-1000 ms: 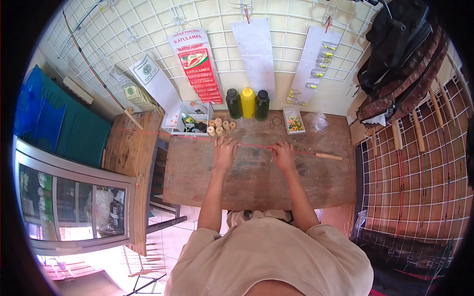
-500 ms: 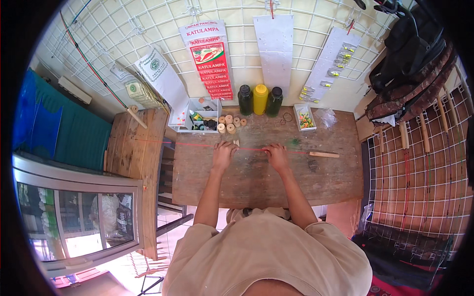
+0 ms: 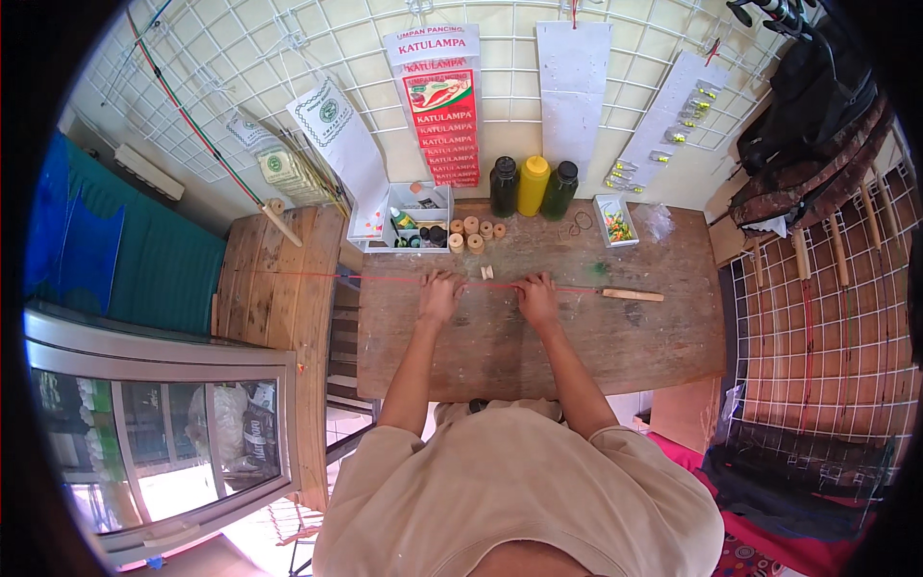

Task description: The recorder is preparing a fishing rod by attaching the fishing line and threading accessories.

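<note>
A white wire grid (image 3: 508, 87) covers the wall behind a worn wooden table (image 3: 654, 346); a wooden bench (image 3: 264, 313) stands to its left. A thin red rod (image 3: 495, 285) runs crosswise over the table, its pale wooden handle (image 3: 633, 295) to the right and its thin end over the bench. Near the back left sits a white box (image 3: 404, 250) of small supplies. The left hand (image 3: 442, 296) and right hand (image 3: 538, 296) are apart, palms down, fingers bent over the rod; whether they pinch it cannot be told. Behind them stand a yellow bottle (image 3: 534, 188) between two dark ones, a small tray (image 3: 620, 243) of colourful bits, clustered spools (image 3: 475, 244) and, nearest the hands, one lone spool (image 3: 486, 272).
</note>
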A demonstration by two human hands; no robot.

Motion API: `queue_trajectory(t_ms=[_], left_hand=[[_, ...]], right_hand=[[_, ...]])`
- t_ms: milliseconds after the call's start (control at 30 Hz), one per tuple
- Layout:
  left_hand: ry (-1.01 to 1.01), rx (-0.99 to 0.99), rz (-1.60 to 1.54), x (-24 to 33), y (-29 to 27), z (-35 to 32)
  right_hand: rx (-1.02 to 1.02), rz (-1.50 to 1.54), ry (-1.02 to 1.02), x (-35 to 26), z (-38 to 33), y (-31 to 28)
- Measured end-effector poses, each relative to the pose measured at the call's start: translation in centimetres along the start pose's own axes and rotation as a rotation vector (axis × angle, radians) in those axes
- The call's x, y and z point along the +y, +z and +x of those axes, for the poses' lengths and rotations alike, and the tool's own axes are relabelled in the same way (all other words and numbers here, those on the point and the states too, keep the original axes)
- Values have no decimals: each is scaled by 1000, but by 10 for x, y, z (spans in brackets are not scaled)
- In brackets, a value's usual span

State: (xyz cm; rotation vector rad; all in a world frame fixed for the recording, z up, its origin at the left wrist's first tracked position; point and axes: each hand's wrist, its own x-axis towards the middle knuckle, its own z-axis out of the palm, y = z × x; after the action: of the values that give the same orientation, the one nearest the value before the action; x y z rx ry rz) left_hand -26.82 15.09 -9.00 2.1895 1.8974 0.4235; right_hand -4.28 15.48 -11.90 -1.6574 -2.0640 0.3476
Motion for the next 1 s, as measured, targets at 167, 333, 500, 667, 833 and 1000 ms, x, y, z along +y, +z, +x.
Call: queue_trajectory(t_ms=[167, 333, 500, 667, 833, 1000], left_hand=[[46, -36, -19, 3, 0, 2], [77, -5, -118, 16, 11, -1], [117, -32, -111, 19, 19, -4], [191, -30, -103, 27, 21, 0], [100, -52, -86, 13, 22, 2], [18, -57, 1, 21, 14, 3]], right_hand=[[86, 23, -2, 0, -1, 0], [121, -18, 21, 5, -10, -15], [92, -65, 78, 14, -23, -13], [151, -144, 129, 17, -24, -11], [90, -129, 90, 8, -18, 1], [63, -152, 88, -4, -7, 5]])
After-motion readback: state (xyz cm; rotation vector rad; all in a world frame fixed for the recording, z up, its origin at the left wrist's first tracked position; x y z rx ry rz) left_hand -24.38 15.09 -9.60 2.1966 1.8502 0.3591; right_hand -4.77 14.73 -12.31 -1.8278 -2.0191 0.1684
